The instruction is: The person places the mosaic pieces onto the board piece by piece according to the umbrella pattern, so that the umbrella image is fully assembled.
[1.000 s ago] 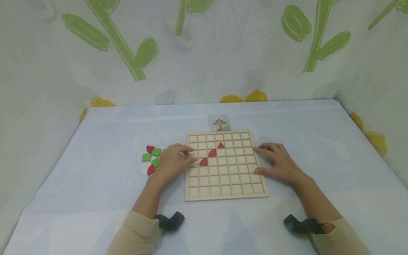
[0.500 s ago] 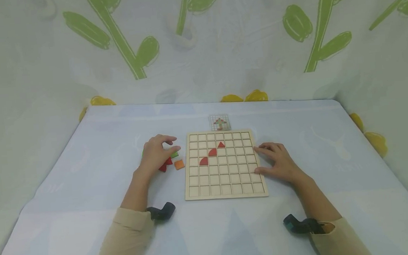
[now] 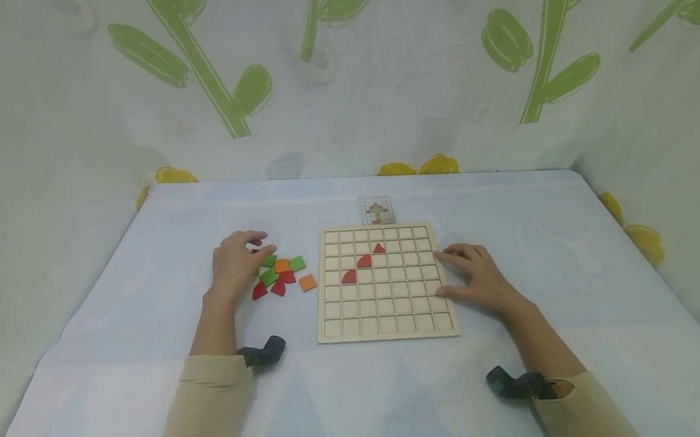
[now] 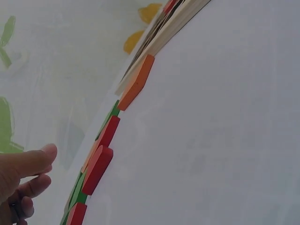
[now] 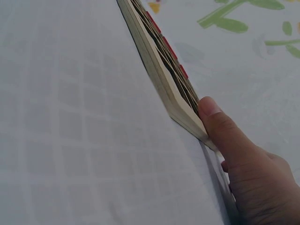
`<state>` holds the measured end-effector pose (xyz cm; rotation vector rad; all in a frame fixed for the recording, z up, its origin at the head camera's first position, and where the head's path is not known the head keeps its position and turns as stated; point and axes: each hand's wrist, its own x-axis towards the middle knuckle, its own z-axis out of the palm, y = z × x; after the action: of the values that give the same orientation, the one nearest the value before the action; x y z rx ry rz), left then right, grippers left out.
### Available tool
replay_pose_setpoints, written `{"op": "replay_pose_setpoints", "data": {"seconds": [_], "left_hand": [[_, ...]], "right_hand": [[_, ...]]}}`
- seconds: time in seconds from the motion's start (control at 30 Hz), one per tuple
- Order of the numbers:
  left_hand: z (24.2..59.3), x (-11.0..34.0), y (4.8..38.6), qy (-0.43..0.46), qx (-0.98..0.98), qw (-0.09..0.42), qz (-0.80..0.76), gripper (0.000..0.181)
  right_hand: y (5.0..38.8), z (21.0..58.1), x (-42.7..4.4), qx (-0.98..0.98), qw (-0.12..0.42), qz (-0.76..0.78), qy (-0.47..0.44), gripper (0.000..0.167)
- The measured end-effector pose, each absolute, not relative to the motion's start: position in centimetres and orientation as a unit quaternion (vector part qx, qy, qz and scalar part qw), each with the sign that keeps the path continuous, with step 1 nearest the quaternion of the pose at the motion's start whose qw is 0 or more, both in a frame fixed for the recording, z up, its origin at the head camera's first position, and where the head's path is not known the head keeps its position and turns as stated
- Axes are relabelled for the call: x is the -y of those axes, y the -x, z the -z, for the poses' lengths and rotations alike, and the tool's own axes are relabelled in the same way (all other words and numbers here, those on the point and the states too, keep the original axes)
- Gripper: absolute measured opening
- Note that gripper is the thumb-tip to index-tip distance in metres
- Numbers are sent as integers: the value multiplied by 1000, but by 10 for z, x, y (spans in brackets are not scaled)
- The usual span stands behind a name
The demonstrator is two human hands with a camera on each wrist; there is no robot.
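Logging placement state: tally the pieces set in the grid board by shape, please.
Red quarter circles: 2
Red triangle: 1
Total in the grid board: 3
Loose pieces not counted: the left hand partly covers them in the head view.

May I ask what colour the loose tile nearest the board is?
Orange; that tile shows best in the head view.
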<state>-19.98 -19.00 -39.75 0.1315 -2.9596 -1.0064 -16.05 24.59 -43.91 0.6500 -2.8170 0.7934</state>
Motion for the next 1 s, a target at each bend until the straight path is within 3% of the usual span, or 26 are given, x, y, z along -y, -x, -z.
{"op": "replay_pose_setpoints", "data": {"seconds": [0.6,1.0], "left_hand": [[400,208,200,-106,938,-55,325,49],[413,209,205,-60,932,13,356,36]], "right_hand": [[161,436,-244,939,66,-260,-214,70],[160,438,-245,940,64,-260,-211,70]]}}
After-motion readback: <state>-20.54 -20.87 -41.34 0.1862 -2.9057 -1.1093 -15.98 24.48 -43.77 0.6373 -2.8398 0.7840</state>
